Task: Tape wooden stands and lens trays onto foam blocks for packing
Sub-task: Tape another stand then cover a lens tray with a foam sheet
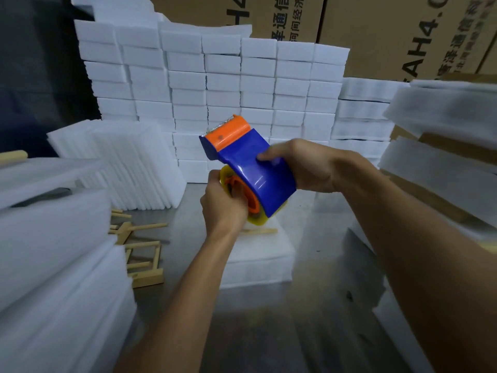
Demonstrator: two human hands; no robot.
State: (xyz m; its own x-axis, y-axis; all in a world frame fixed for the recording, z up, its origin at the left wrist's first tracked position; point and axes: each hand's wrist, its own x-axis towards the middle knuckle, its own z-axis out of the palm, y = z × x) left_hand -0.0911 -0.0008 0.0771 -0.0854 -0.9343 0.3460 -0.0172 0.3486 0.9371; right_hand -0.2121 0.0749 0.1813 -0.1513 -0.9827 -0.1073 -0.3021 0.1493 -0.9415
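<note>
Both hands hold a blue tape dispenser (252,168) with an orange cutter head, lifted above the metal table. My right hand (304,165) grips its blue body from the right. My left hand (223,203) grips the yellowish tape roll (258,218) and orange hub at the lower left. Directly below lies a white foam block (261,254) with a thin wooden stand piece (262,231) on its far edge, partly hidden by my left hand. Loose wooden stands (142,254) lie on the table to the left.
Stacked white foam blocks (223,84) form a wall at the back. Foam sheet piles (53,265) crowd the left side, and more foam (443,117) rises at the right. Cardboard boxes (403,30) stand behind. Bare metal table (269,319) shows in front.
</note>
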